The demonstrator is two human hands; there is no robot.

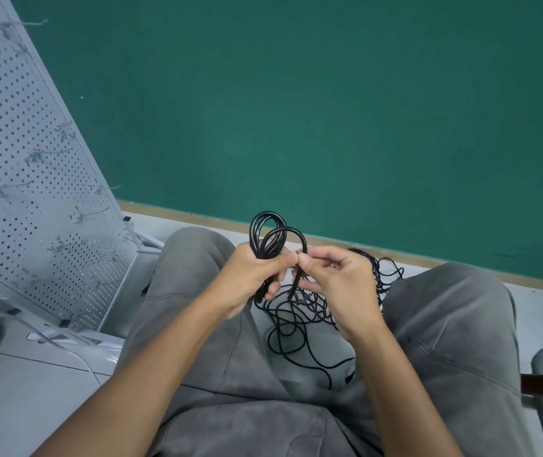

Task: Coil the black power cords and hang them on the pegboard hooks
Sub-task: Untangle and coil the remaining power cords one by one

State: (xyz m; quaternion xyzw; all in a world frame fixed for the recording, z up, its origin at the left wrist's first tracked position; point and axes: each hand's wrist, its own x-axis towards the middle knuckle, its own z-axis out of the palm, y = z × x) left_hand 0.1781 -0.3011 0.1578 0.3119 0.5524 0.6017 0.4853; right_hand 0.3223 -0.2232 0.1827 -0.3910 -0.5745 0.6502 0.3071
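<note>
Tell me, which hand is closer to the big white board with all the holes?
Left. The left hand, gripping the coiled cord, is on the pegboard side. The right hand sits farther away, beyond the left.

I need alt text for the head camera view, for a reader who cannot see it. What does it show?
A seated person's left hand grips a bundle of black cord loops while the right hand pinches the cord beside it. More black cords lie tangled on the floor between grey-trousered knees. A white pegboard with hooks stands at left before a green wall.
</note>
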